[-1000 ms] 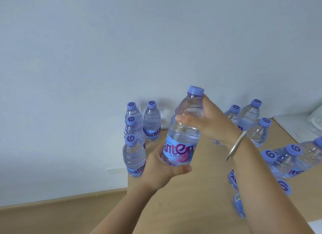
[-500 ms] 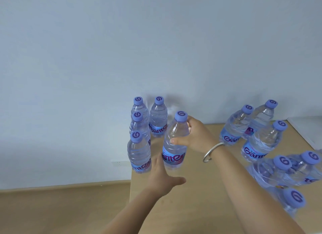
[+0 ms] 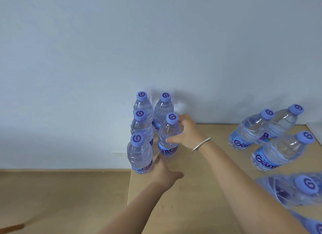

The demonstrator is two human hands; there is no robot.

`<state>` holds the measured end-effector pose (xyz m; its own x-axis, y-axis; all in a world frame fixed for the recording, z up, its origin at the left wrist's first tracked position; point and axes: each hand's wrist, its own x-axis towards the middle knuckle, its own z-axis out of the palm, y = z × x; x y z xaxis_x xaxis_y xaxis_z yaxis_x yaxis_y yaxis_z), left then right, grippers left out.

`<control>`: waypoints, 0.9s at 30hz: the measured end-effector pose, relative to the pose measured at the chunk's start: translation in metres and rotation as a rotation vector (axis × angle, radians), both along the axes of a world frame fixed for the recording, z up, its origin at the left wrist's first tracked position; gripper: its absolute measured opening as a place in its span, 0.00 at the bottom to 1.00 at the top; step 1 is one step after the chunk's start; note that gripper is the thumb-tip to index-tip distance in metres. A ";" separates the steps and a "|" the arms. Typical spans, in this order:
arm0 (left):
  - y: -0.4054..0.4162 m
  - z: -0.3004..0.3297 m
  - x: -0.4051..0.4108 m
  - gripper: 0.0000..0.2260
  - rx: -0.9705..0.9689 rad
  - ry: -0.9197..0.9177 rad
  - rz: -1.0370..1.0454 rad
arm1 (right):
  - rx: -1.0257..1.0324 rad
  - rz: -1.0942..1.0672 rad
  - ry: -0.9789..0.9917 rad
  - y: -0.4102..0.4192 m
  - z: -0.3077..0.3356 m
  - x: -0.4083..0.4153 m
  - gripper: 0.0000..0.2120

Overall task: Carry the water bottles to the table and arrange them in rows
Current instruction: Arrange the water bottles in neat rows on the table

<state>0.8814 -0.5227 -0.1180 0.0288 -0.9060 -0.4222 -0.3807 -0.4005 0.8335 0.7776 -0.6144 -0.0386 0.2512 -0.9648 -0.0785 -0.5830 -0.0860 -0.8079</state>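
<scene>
Bottle (image 3: 168, 137) upright on the table (image 3: 200, 199), in the right hand (image 3: 187, 131) — fingers behind its neck, thumb across its front, a wrap-round grip. Bracelet (image 3: 201, 144) on that wrist. Left hand (image 3: 164, 174) just below the bottle's base: thumb splayed, fingers reaching toward the base, holding nothing; contact can't be told. Left of the bottle, a column of three bottles (image 3: 140, 141); directly behind it, one more (image 3: 163, 108) near the wall (image 3: 156, 42). Well right of the bottle — a loose cluster (image 3: 271, 137), blurred lower down.
</scene>
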 end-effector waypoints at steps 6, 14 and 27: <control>-0.010 -0.005 -0.004 0.42 -0.013 -0.009 0.051 | 0.029 0.033 -0.089 -0.013 -0.010 0.002 0.26; -0.017 -0.011 -0.012 0.44 0.036 -0.014 0.087 | 0.066 0.050 -0.119 -0.019 -0.010 0.002 0.26; -0.023 -0.011 -0.007 0.40 0.089 -0.072 0.106 | 0.048 0.035 -0.108 -0.013 -0.010 0.007 0.26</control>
